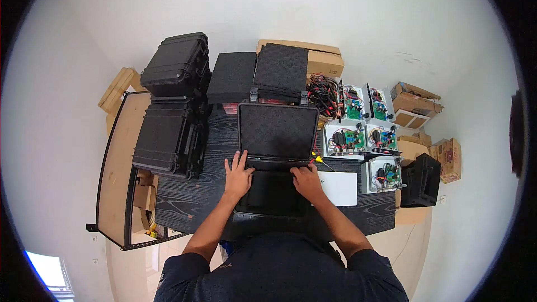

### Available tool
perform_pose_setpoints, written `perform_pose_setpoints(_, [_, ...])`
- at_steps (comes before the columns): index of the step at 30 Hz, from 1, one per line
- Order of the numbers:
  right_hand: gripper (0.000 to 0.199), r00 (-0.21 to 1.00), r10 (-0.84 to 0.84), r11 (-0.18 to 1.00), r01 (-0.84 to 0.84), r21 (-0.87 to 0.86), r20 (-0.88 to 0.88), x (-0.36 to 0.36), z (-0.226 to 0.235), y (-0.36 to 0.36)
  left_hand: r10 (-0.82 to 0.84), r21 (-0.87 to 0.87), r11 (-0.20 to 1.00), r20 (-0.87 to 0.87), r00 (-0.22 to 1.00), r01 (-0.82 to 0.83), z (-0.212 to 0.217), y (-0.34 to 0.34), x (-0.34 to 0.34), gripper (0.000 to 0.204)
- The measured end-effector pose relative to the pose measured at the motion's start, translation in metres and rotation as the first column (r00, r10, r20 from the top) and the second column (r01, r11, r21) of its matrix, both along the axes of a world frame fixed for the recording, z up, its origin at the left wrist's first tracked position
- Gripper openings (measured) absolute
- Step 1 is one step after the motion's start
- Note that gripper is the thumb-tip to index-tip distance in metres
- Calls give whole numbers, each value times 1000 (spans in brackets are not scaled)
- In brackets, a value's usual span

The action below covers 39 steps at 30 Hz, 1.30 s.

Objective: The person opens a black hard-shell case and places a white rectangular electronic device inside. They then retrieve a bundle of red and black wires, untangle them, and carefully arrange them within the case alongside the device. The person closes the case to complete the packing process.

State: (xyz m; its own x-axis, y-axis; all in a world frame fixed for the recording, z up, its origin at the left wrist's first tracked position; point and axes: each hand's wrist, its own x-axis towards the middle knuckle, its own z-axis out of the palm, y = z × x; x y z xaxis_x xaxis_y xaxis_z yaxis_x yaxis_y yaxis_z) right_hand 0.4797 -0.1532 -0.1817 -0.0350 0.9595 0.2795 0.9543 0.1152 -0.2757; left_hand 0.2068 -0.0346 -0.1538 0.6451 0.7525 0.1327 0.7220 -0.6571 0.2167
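Your left hand and right hand are both pressed flat, fingers spread and gripping nothing, on the foam-lined base of the open black case at the table's near edge, probably steadying it, lid propped upright.

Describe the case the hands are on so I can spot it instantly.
Start at the dark wood-grain table. At its near edge sits an open black hard case, both hands on its base. Unlike the closed black cases stacked to its left, its foam-lined lid stands raised.
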Motion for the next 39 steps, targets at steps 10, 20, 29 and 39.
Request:
perform_pose_setpoints(10, [35, 996, 55, 998, -57, -38, -67, 5, -2, 2, -102, 43, 994, -75, 992, 105, 11, 9, 8, 29])
perform_pose_setpoints(20, [99, 987, 42, 976, -74, -206, -157, 93, 60, -68, 35, -27, 999, 68, 997, -33, 7, -4, -7, 52])
perform_pose_setpoints(29, [134, 966, 155, 867, -32, -497, 207, 111, 47, -93, 65, -47, 997, -44, 997, -67, 5, -2, -10, 63])
perform_pose_setpoints(39, [127, 995, 99, 944, -91, -316, 7, 123, 46, -111, 21, -148, 989, 240, 970, 15, -9, -37, -54, 76])
